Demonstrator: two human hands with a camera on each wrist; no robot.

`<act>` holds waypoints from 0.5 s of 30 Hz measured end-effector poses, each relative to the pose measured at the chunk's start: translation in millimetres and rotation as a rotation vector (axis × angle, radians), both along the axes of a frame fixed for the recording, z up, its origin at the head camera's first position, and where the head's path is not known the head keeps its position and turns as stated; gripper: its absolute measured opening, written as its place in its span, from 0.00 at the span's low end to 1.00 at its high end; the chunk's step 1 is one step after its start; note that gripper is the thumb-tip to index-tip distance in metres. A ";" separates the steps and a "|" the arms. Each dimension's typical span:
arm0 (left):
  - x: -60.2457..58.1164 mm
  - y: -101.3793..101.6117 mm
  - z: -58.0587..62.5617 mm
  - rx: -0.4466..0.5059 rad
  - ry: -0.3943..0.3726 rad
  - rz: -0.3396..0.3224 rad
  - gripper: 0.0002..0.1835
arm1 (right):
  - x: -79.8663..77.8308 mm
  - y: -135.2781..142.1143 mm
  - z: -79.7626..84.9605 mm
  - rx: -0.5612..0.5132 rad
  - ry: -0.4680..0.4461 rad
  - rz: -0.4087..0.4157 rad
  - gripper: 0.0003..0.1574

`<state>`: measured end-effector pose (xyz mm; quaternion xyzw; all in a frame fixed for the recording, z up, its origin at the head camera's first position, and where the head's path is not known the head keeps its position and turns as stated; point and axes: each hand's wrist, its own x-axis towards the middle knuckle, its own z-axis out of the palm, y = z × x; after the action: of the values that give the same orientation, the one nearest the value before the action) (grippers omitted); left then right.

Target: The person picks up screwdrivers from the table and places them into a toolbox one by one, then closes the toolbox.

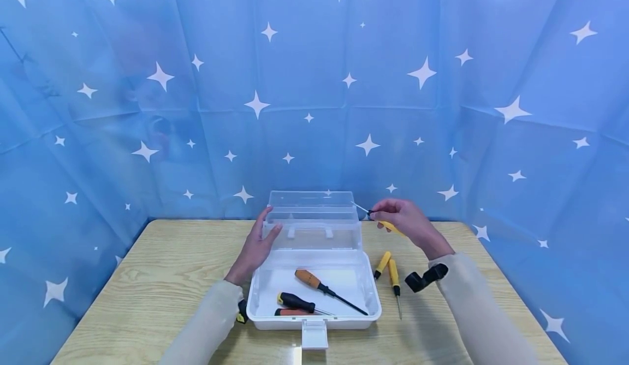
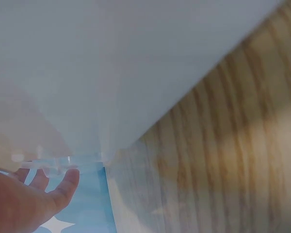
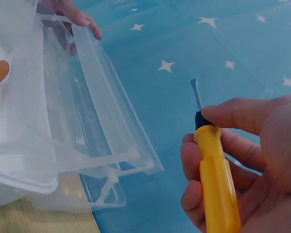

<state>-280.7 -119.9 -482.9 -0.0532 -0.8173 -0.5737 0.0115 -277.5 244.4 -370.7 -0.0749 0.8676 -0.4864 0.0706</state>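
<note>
A white toolbox [image 1: 339, 324] stands on the table with its clear lid [image 1: 312, 199] raised at the back. My left hand [image 1: 256, 245] holds the left edge of the raised lid, thumb in front and fingers behind. To the right of the lid, my right hand [image 1: 405, 220] grips a yellow-handled screwdriver [image 3: 216, 174]; its short flat tip points up in the right wrist view. Inside the box lie a brown-handled screwdriver [image 1: 307, 278], a black-handled screwdriver [image 1: 296, 301] and a red handle [image 1: 290, 312], partly hidden by the front wall.
Two more yellow-handled screwdrivers, one nearer the box [image 1: 383, 262] and one beside it [image 1: 393, 272], lie on the wooden table [image 1: 162, 288] to the right. The box's front latch [image 1: 314, 335] hangs down. A blue starred cloth [image 1: 304, 135] rises behind the table.
</note>
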 end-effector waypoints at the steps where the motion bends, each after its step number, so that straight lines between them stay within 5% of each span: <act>1: -0.2 0.0 0.0 0.000 -0.002 0.001 0.38 | -1.1 -2.1 0.2 -0.005 -0.003 0.001 0.15; 15: -1.4 -1.0 -0.8 0.003 0.011 0.002 0.39 | -17.6 -25.9 -1.0 0.000 0.035 0.090 0.11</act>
<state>-282.1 -120.9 -483.7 -0.0557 -0.8165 -0.5744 0.0167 -295.1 218.5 -371.7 -0.1224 0.8645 -0.4813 0.0770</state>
